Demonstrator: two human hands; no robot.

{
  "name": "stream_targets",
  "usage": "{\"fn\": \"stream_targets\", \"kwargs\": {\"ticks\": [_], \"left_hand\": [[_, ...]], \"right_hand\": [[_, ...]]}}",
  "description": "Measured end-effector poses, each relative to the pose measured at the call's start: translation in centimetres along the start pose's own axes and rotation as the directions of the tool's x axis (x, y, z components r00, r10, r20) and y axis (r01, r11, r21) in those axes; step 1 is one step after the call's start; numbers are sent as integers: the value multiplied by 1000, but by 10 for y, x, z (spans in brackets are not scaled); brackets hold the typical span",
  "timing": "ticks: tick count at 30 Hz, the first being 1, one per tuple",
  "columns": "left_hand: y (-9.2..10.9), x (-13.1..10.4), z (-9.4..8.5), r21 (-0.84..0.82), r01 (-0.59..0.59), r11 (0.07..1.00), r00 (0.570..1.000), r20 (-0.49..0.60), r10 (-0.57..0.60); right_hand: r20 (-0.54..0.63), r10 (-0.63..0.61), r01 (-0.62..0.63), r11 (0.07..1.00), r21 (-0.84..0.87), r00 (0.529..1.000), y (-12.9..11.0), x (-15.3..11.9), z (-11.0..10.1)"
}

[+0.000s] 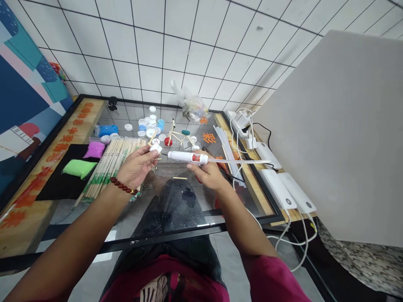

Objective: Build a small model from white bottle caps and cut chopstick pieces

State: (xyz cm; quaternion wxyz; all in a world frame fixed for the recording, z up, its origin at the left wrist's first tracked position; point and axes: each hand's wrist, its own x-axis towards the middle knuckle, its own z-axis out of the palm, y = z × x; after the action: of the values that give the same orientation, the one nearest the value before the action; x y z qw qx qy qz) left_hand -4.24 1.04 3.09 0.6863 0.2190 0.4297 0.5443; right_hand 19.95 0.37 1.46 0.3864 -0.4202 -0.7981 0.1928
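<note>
Gluing seems in hand: the left hand (137, 165) pinches a white cap (155, 147) beside the tip of the glue gun (184, 157), which the right hand (209, 172) clasps, likely needing steady aim next.

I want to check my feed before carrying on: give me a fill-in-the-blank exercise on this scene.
1. Of the cap and the glue gun, the right hand holds the ____.
2. The cap in the left hand is coloured ____.
3. The beaded bracelet is on the ____ wrist.
4. The green packet lies over a sheet coloured ____.

Missing words: glue gun; white; left; black.
</note>
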Motion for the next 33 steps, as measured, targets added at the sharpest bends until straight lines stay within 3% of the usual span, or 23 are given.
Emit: {"fn": "stream_targets", "kwargs": {"ticks": [33], "left_hand": [[0,-1,0,-51,8,999,1000,-29,-10]], "right_hand": [[13,-81,81,997,11,997,3,1,1]]}}
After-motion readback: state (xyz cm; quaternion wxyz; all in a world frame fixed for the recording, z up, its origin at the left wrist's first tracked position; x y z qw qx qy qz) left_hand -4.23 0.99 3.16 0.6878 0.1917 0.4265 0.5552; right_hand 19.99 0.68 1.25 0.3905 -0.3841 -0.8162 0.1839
